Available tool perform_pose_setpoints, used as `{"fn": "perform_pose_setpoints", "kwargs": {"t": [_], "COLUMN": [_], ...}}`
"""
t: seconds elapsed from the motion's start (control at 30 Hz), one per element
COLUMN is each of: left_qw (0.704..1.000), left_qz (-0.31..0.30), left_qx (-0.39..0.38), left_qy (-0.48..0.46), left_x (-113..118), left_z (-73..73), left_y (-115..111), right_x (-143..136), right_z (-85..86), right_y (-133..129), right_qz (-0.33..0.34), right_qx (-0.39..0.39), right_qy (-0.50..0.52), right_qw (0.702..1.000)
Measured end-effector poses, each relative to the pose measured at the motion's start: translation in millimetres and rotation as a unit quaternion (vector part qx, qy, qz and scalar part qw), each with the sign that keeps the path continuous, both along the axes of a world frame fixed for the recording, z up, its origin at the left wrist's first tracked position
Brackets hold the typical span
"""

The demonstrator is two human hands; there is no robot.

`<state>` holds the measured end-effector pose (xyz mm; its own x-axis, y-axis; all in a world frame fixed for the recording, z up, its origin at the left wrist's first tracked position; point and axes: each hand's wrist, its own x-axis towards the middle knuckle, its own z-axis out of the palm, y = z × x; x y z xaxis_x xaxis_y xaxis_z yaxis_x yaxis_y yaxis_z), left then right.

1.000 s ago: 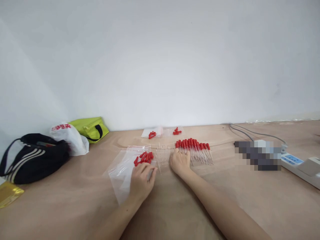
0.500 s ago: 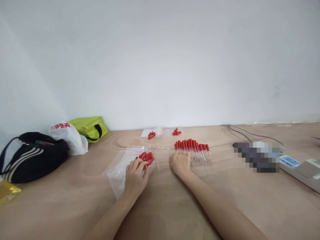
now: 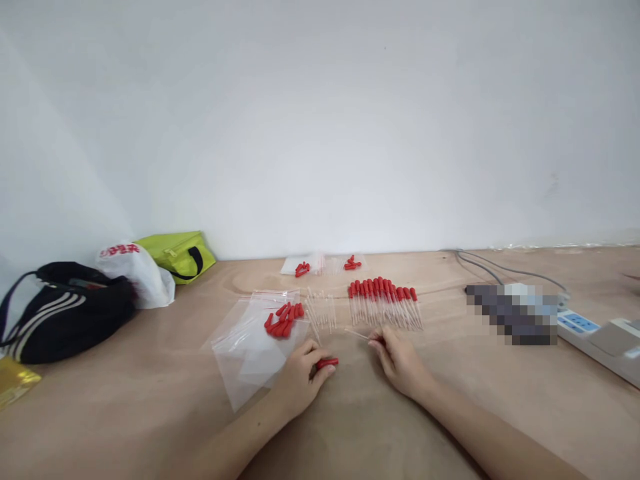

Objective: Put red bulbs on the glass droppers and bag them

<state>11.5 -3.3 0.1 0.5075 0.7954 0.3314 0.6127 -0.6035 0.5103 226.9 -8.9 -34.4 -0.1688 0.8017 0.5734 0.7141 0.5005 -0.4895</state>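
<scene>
Pinching a red dropper bulb [image 3: 329, 363] between thumb and curled fingers, the left hand [image 3: 303, 375] leaves a narrow gap, with the bulb's smooth, bright end poking out toward the right hand [image 3: 399, 360]. That hand is nearly closed at the fingertips, gripping one end of a thin, clear dropper tube [image 3: 357, 333], straight and pale against the wood; its free end slants left and away from the person, apart from the bulb. Just beyond the left hand, a heap of red bulbs [image 3: 284, 321], glossy and narrow-necked, lies on overlapping transparent zip bags [image 3: 240, 350]. Beyond the gap between the hands, bare tubes [image 3: 325, 312] lie loosely side by side, some slanted. Beyond the right hand, finished-looking droppers [image 3: 385, 300] sit in a close row, each red bulb capping the far end of a see-through stem, the stems fanning slightly toward the person.
</scene>
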Motion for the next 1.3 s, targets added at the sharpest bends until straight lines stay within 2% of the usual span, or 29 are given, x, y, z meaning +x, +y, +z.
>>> {"fn": "perform_pose_setpoints", "kwargs": {"t": [0.1, 0.3, 0.7, 0.97, 1.13, 1.3], "left_qw": [1.0, 0.994, 0.993, 0.995, 0.995, 0.997], "left_qz": [0.006, 0.019, 0.003, -0.046, -0.064, -0.067], "left_qx": [-0.012, -0.053, -0.066, -0.06, -0.059, -0.038], "left_qy": [-0.023, -0.092, -0.094, -0.073, -0.049, -0.027], "left_x": [6, 13, 11, 10, 8, 9], "left_z": [1.7, -0.2, -2.7, 0.5, -0.8, -1.1], "left_y": [2, -2, -4, -3, -4, -7], "right_x": [8, 2, 0, 3, 5, 3], "right_z": [3.1, 11.6, 18.4, 16.0, 14.6, 19.4], "right_y": [-13, -17, -19, -11, -5, -10], "right_qz": [0.044, 0.072, 0.12, 0.149, 0.139, 0.125], "right_qx": [-0.001, -0.024, -0.06, -0.063, -0.04, -0.012], "right_qy": [-0.001, -0.016, -0.053, -0.067, -0.097, -0.118], "right_qw": [0.999, 0.997, 0.99, 0.985, 0.985, 0.985]}}
